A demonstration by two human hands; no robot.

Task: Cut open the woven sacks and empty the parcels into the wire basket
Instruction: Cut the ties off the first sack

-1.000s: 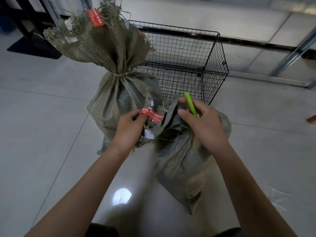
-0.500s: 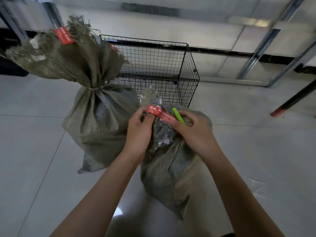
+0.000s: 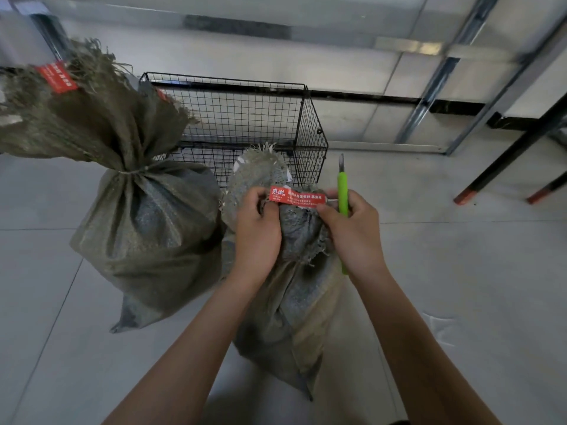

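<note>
The left hand (image 3: 257, 234) pinches the near sack's (image 3: 294, 305) gathered neck by its red tag (image 3: 297, 196); the right hand (image 3: 352, 231) grips a green cutter (image 3: 342, 194); the wire basket (image 3: 245, 124) stands just beyond both hands.

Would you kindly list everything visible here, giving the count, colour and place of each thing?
left sack: 1, grey-green, tied, on the floor at left
near sack: 1, grey-green, under the hands
far tag: 1, red, atop left sack
near tag: 1, red, stretched between the hands
wire basket: 1, black, behind the sacks
knife: 1, green, blade up
frame legs: 2, black with red feet, right
left hand: grips near sack's neck and near tag
right hand: holds knife, pinches near tag's other end
</note>
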